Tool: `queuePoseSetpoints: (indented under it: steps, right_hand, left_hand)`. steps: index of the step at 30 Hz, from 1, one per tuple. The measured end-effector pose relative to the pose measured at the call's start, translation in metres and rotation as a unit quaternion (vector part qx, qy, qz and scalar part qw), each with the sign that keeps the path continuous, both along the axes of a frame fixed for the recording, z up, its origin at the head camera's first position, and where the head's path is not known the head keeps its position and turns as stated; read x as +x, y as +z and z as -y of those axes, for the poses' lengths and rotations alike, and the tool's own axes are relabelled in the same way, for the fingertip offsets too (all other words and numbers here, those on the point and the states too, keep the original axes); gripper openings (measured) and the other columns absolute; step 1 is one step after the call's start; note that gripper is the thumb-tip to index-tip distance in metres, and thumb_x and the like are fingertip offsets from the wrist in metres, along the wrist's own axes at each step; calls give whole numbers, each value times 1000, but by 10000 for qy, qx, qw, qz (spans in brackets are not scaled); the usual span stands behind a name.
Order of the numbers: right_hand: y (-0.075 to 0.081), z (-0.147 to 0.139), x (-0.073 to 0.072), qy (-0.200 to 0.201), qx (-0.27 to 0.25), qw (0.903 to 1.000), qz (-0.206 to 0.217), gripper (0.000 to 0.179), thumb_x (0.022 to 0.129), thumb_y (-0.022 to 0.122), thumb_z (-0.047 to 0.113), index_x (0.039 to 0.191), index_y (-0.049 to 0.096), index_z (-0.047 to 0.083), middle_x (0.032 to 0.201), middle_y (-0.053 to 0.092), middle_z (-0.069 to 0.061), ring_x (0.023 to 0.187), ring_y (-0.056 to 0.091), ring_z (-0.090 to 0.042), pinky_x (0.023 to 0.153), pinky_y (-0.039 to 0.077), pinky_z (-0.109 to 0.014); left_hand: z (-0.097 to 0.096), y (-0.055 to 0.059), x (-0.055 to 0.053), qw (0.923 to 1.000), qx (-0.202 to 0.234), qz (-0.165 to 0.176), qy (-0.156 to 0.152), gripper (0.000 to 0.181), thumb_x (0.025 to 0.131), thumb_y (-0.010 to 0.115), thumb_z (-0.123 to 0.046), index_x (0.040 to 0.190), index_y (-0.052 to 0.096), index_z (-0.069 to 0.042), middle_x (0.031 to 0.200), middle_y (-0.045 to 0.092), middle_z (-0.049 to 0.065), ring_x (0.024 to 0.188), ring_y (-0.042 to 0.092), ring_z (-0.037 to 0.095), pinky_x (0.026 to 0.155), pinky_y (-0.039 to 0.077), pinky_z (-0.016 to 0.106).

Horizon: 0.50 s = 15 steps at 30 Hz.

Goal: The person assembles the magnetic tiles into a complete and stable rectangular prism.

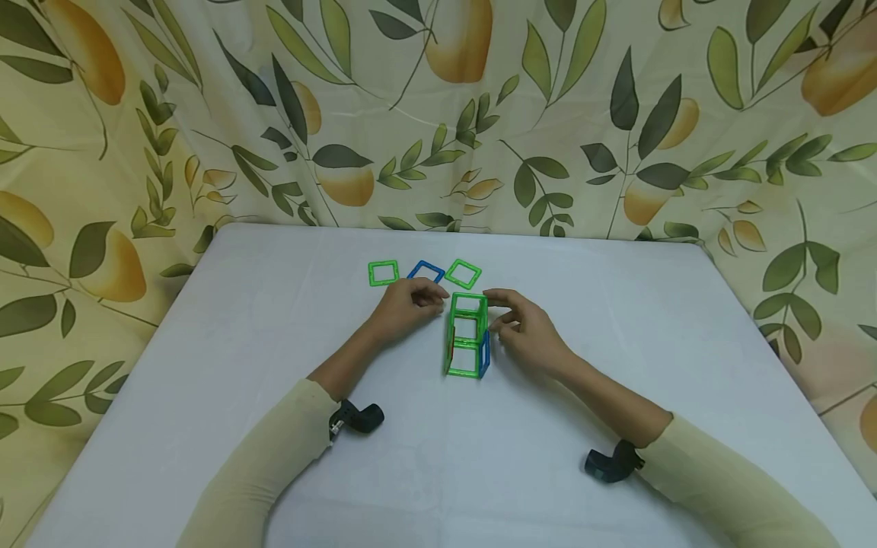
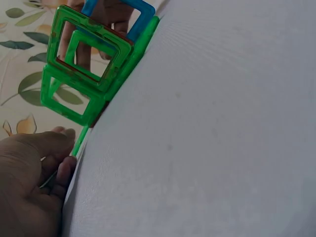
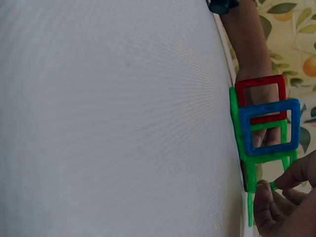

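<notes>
A box-like structure of square magnetic tiles (image 1: 466, 342) sits on the table between the hands. Most of its frames are green, with a blue tile (image 3: 269, 102) on the right side and a red tile (image 3: 241, 98) on the left. My right hand (image 1: 529, 332) is at its far right corner, thumb and finger pinching the edge of a green magnetic tile (image 3: 273, 185). Across from it, my left hand (image 1: 409, 308) has loosely bent fingers with the fingertips close to the far left corner. In the left wrist view, its thumb and fingers (image 2: 58, 143) stay apart.
Behind the structure lie a green square tile (image 1: 383, 284), a blue tile (image 1: 430, 266) partly hidden by the left hand, and another green tile (image 1: 463, 263). A white cloth covers the table (image 1: 438, 457). A leaf-and-fruit patterned curtain (image 1: 438, 129) hangs behind it.
</notes>
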State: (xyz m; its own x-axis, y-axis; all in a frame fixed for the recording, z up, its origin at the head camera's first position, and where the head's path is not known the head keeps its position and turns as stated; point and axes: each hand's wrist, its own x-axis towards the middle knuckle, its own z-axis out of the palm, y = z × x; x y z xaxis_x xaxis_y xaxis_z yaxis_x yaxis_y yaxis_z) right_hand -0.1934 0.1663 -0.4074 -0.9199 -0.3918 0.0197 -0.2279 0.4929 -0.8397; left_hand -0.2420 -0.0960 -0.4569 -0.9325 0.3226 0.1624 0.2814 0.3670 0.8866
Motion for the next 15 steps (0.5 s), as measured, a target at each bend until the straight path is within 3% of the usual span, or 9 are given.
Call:
queuePoseSetpoints:
  steps: [4, 9, 15]
  right_hand:
    - [-2, -4, 1, -53, -14, 10000, -14, 59, 93, 53, -10, 151, 50, 2, 144, 59, -20, 104, 70, -32, 79, 56, -30]
    - [-4, -11, 1, -87, 27, 9999, -102, 55, 93, 55, -9, 147, 54, 1, 140, 62, -21, 103, 71, -32, 79, 54, -29]
    - [-6, -19, 3, -114, 170, 9997, -160, 49, 93, 57, -6, 142, 59, -1, 134, 66, -20, 102, 70, -29, 83, 55, -31]
  left_hand:
    - [4, 1, -1, 9991, 246, -210, 262, 16, 95, 78, -4, 111, 77, -5, 96, 72, 2, 89, 67, 18, 80, 55, 31]
    - [12, 6, -3, 9948, 384, -503, 800, 21, 91, 81, 0, 111, 77, -3, 98, 72, 8, 91, 64, 22, 80, 53, 30]
    - [24, 14, -8, 9853, 101, -525, 1623, 30, 86, 86, -2, 115, 78, -5, 109, 73, 11, 96, 56, 28, 82, 44, 36]
